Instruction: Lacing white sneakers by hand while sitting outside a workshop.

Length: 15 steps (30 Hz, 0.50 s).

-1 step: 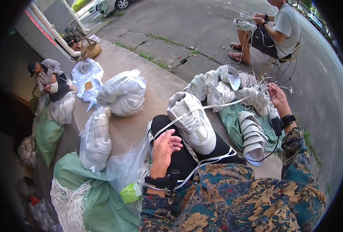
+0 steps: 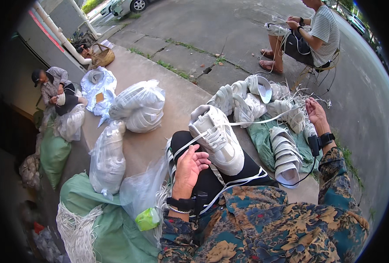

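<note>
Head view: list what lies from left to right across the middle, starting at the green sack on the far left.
Green sack → tall clear bag of white shoes → left hand → white sneaker on the lap → stack of white shoes on green cloth → right hand, pulling the lace.

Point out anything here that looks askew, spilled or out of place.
A heap of loose white laces spills over the green sack at lower left. White sneakers lie tumbled on the pavement, some sideways. The white sneaker on the lap is only part-laced, one lace pulled taut by the right hand.
</note>
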Tool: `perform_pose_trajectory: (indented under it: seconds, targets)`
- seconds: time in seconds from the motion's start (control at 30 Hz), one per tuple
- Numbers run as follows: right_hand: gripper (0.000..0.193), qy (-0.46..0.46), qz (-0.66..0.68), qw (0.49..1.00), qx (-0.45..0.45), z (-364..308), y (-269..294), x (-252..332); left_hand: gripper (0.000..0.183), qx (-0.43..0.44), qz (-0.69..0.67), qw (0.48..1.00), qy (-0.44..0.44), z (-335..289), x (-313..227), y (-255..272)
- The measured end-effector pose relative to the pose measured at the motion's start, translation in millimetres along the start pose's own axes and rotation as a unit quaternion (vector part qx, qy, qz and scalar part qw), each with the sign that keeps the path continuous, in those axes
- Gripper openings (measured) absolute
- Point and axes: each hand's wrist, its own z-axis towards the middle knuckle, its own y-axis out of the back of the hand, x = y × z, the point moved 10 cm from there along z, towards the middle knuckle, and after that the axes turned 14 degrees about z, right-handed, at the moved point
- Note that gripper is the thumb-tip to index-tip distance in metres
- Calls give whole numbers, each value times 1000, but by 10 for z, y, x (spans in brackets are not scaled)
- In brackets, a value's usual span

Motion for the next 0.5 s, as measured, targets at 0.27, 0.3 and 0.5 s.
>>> perform_pose_trajectory:
  seconds: [0.27, 0.3, 0.5]
  targets:
    - [5, 28, -43, 986, -158, 440, 2425, -69, 18, -73, -225, 962, -134, -132, -274, 481]
    - [3, -37, -54, 988, -140, 354, 2032, -602, 19, -128, -237, 951, -154, -370, -302, 835]
    - [12, -185, -221, 947, 140, -1015, -696, -1889, 22, -369, -329, 854, -159, -1325, 69, 2503]
